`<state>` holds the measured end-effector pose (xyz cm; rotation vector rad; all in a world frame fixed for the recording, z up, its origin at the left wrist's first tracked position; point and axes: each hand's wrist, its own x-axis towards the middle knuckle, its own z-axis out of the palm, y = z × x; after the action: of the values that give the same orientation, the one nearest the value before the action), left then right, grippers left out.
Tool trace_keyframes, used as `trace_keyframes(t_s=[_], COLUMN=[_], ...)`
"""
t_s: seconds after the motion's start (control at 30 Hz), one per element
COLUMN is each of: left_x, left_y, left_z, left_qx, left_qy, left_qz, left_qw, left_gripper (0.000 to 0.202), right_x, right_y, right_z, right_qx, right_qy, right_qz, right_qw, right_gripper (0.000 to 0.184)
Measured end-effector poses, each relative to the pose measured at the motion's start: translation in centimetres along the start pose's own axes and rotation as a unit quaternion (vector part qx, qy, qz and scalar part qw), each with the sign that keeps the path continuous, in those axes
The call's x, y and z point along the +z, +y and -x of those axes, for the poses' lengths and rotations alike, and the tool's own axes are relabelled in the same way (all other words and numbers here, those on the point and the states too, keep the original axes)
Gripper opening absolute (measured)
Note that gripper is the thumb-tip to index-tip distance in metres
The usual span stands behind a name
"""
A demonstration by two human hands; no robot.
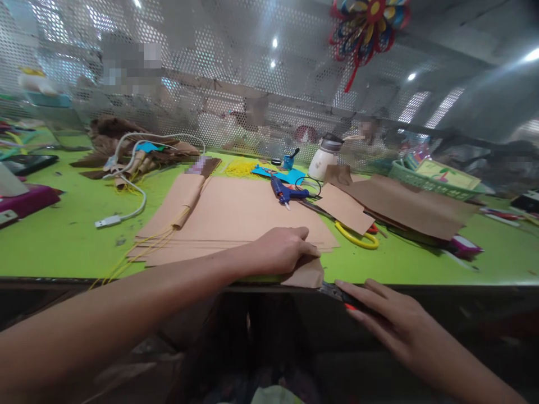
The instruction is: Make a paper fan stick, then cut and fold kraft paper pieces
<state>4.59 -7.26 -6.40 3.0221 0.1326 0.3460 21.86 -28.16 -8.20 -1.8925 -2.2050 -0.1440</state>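
Note:
My left hand rests on a small piece of brown paper at the table's front edge, fingers curled and pinching its top edge. My right hand is below the table edge, fingers stretched along a dark cutter or scissors with a red part whose tip meets the paper's lower right corner. Behind my left hand lies a stack of large brown paper sheets. A rolled brown paper piece with yellow strings lies on the stack's left side.
On the green table: a blue glue gun, yellow-handled scissors, more brown sheets, a white jar, a green basket, a white USB cable. A perforated metal screen stands behind, with a paper pinwheel.

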Motion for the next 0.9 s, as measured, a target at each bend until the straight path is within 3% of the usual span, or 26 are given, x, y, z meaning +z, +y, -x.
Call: trace_keyframes(t_s=[0.17,0.3,0.5,0.67,0.9], left_x=[-0.3,-0.2,-0.4,-0.3,-0.2], left_y=[1.0,1.1,1.2,1.2,1.2], left_z=[-0.3,-0.2,0.2,0.1,0.1], left_qx=[-0.038,-0.050,-0.021,-0.010,-0.005], left_qy=[0.015,0.021,0.008,0.011,0.012], left_qz=[0.037,0.027,-0.017,-0.022,-0.032], left_qw=[0.998,0.998,1.000,1.000,0.999], left_gripper=[0.035,0.029,0.020,0.020,0.020], right_x=[-0.8,-0.8,-0.6,-0.8,-0.3], right_y=[1.9,2.1,1.4,1.3,1.8], right_z=[1.2,0.9,0.3,0.5,2.3], right_qx=[0.020,0.021,0.005,0.005,-0.005], right_qy=[-0.045,-0.051,-0.028,-0.055,0.003], right_qz=[-0.004,-0.003,0.001,-0.022,0.016], right_qw=[0.999,0.998,1.000,0.998,1.000], right_gripper=[0.043,0.042,0.040,0.041,0.043])
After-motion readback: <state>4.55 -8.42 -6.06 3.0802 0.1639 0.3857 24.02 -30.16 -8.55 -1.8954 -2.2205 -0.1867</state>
